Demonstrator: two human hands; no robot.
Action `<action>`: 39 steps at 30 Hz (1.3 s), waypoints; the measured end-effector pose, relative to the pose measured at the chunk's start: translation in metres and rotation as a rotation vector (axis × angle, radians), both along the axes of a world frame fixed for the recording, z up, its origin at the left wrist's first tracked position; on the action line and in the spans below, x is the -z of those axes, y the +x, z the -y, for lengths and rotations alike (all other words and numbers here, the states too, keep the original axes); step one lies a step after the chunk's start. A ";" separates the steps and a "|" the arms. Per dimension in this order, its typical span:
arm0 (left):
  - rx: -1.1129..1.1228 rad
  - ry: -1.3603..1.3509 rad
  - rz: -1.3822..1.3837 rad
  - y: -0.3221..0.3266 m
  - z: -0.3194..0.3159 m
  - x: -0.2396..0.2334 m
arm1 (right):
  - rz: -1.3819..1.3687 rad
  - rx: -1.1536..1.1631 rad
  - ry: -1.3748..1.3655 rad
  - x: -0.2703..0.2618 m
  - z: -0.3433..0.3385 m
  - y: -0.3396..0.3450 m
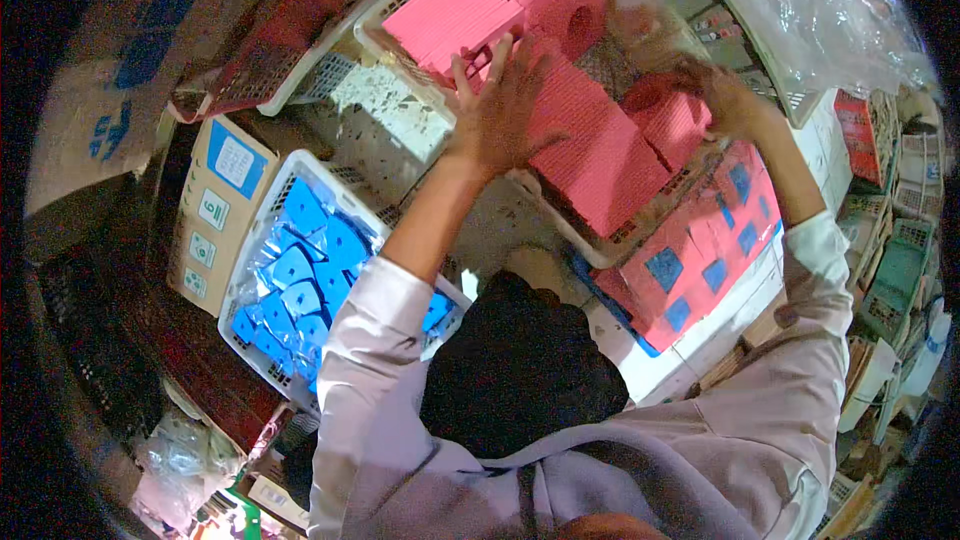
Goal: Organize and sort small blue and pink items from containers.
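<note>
My left hand point(499, 109) lies with fingers spread across stacked pink sheets, which look like foam. Its fingertips reach the edge of the upper left stack point(454, 15), and its thumb lies over the long middle stack point(592, 142). To the right, my right hand point(724, 101) is at the outer side of a smaller pink stack point(675, 127). Blur and the hand's angle hide whether its fingers grip that stack. The stacks sit in a pale plastic crate point(544, 202), some rising above its rim. A dark round hollow shows in the pink material at the top.
Left of me, a white plastic basket point(262, 236) holds several blue cut pieces point(292, 266) in clear wrap. Beside it is a cardboard box point(225, 195). A pink sheet with blue squares point(690, 262) lies right of the crate. Clear plastic point(817, 7) is piled at upper right.
</note>
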State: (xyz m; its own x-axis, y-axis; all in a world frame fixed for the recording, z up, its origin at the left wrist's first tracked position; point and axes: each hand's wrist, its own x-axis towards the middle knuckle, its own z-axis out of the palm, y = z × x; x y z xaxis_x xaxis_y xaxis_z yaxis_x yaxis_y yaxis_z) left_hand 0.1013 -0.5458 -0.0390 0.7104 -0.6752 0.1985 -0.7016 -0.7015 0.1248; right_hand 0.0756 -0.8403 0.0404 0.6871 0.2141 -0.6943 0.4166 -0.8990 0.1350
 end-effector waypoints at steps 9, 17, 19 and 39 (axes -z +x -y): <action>0.064 -0.128 -0.244 -0.052 -0.039 -0.041 | 0.395 -0.435 0.241 0.082 0.024 -0.036; 0.014 -0.083 -0.330 -0.071 -0.056 -0.044 | 0.160 -0.346 0.268 0.072 0.032 -0.021; 0.018 -0.064 -0.328 -0.074 -0.054 -0.038 | 0.344 -0.443 0.321 0.075 0.031 -0.023; 0.196 0.226 -0.239 -0.078 0.018 0.005 | 0.581 -0.068 0.777 -0.027 0.041 0.013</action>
State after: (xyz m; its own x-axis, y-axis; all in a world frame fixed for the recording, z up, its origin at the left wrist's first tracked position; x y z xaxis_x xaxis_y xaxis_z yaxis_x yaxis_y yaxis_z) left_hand 0.0234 -0.5638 -0.0438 0.5713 -0.8108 -0.1270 -0.7952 -0.5852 0.1587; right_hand 0.0882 -0.8808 0.0677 0.8475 0.5211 0.1009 0.5265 -0.8010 -0.2850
